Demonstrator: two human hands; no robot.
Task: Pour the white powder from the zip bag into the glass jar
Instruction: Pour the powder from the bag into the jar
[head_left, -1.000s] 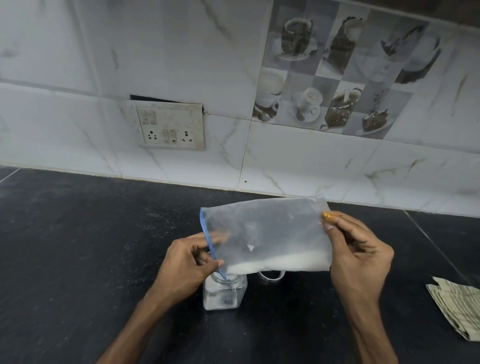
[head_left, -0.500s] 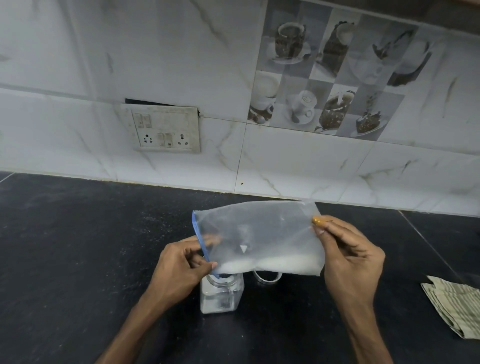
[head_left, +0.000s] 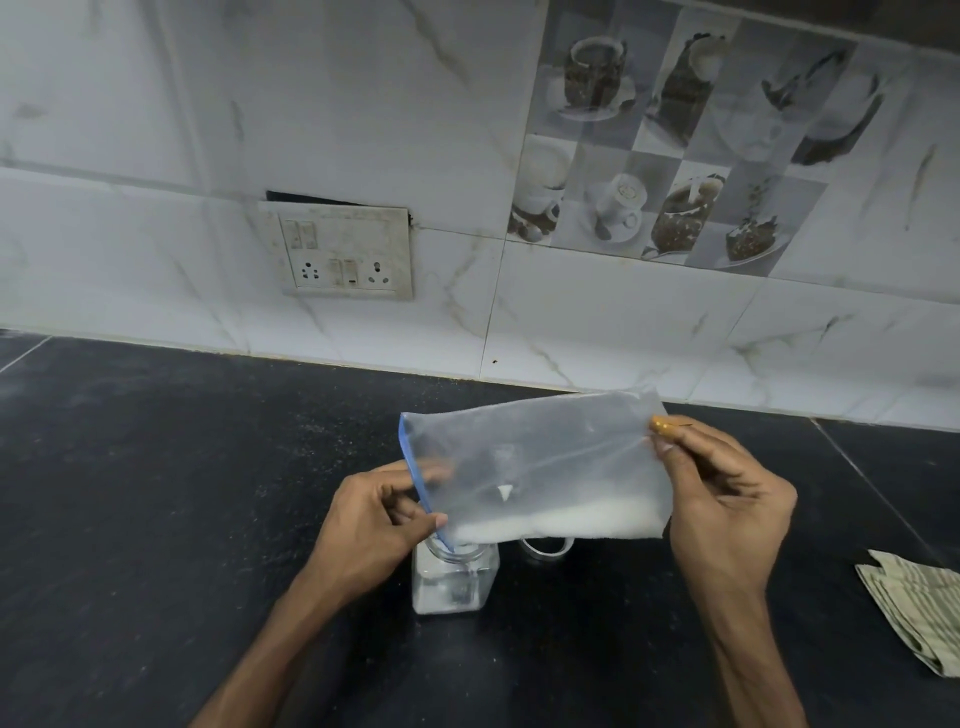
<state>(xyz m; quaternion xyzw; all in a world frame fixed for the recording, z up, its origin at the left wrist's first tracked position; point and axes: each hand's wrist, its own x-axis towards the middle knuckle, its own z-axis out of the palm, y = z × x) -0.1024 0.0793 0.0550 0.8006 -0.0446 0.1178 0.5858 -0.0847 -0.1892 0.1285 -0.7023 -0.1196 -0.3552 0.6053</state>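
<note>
A clear zip bag (head_left: 535, 457) with a blue zip edge hangs sideways over the black counter, white powder (head_left: 566, 519) lying along its lower side. My left hand (head_left: 371, 519) pinches the blue zip end, whose lower corner dips into the mouth of a small square glass jar (head_left: 454, 582). The jar stands upright and holds some white powder at its bottom. My right hand (head_left: 727, 499) grips the bag's closed end, slightly higher than the zip end.
A clear round lid (head_left: 543, 551) lies just right of the jar, partly hidden by the bag. A folded striped cloth (head_left: 914, 613) rests at the right edge. A switch and socket plate (head_left: 345, 252) sits on the tiled wall behind the black counter (head_left: 156, 493).
The bag's zip corner has sunk into the jar mouth, and the powder has slid left toward that corner. Both hands keep their grip.
</note>
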